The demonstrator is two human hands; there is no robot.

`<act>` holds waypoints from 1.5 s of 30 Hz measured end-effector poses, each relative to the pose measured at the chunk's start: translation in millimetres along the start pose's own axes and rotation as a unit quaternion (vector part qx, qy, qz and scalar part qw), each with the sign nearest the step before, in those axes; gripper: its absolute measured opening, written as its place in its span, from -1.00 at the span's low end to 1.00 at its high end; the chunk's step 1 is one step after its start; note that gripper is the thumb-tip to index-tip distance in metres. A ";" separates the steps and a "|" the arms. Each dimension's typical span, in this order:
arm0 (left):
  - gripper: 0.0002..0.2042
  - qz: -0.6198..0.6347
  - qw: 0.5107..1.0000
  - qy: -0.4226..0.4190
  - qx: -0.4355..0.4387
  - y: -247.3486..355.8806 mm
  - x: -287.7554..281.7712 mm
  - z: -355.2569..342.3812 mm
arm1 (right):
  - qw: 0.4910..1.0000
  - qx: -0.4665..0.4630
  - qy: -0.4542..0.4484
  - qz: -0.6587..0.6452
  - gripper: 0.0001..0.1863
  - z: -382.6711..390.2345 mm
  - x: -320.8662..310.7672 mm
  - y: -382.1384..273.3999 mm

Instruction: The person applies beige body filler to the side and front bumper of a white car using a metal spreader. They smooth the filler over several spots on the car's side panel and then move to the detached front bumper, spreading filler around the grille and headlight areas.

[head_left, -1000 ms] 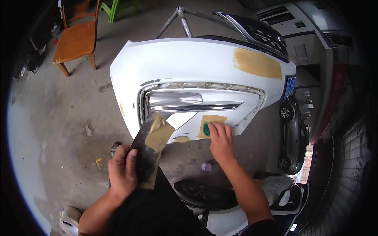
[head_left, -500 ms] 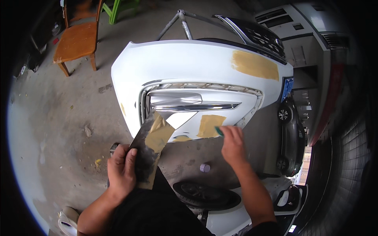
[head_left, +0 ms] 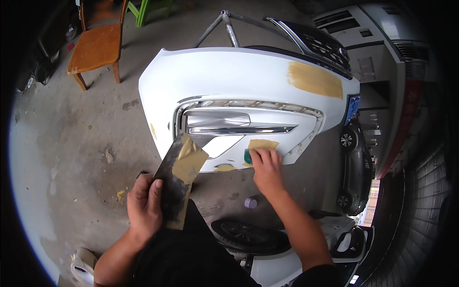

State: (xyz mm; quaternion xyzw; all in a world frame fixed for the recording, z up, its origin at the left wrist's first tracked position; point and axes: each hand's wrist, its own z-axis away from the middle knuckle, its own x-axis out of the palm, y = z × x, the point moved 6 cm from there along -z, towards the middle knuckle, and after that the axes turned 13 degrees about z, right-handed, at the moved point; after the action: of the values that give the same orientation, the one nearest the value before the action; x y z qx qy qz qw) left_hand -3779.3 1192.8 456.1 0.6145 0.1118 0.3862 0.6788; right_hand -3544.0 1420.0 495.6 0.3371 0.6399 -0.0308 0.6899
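My left hand [head_left: 145, 203] is closed on the edge of a dark, smeared putty board [head_left: 173, 193], thumb on top. Tan body filler [head_left: 187, 162] lies in a thick smear on the board's far end. Between the fingers of my right hand [head_left: 267, 167] is a green putty spreader [head_left: 247, 157], held against the lower part of a white car bumper [head_left: 210, 74]. Beneath that hand a tan filler patch [head_left: 263, 143] is partly covered. Another broad filler patch [head_left: 315, 80] spreads over the bumper's upper right, and a small filler spot [head_left: 224, 168] sits at its lower edge.
A metal stand [head_left: 229, 31] rises behind the bumper, beside a black grille [head_left: 322, 43]. An orange wooden chair [head_left: 98, 48] stands far left. Near my body are a wheel [head_left: 248, 235] and a small lilac cylinder [head_left: 250, 203] on the floor. A dark car [head_left: 356, 167] is parked at right.
My right hand has moved left with the spreader, from the right side of the lower filler patch to its left side. The board in my left hand has shifted slightly left.
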 end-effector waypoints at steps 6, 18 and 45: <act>-0.83 -0.012 1.000 -0.002 0.004 3.5 -1.3 -2.2 | 0.999 -0.021 -0.024 -0.023 -0.55 29.4 4.5 -11.3; -0.88 0.064 0.985 -0.157 -0.035 -2.0 18.8 3.6 | 0.863 0.289 -0.035 -0.413 -0.77 55.7 -58.0 44.1; -0.85 0.266 0.941 -0.127 -0.168 -52.9 29.5 2.9 | 0.999 0.015 0.034 -0.010 -0.56 -14.3 -31.5 61.2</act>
State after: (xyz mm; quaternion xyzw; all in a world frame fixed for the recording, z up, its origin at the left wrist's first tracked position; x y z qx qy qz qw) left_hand -3737.0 1212.9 417.5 0.5427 -0.2089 0.4845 0.6535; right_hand -3533.0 1462.2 550.7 0.3419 0.6662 -0.0362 0.6618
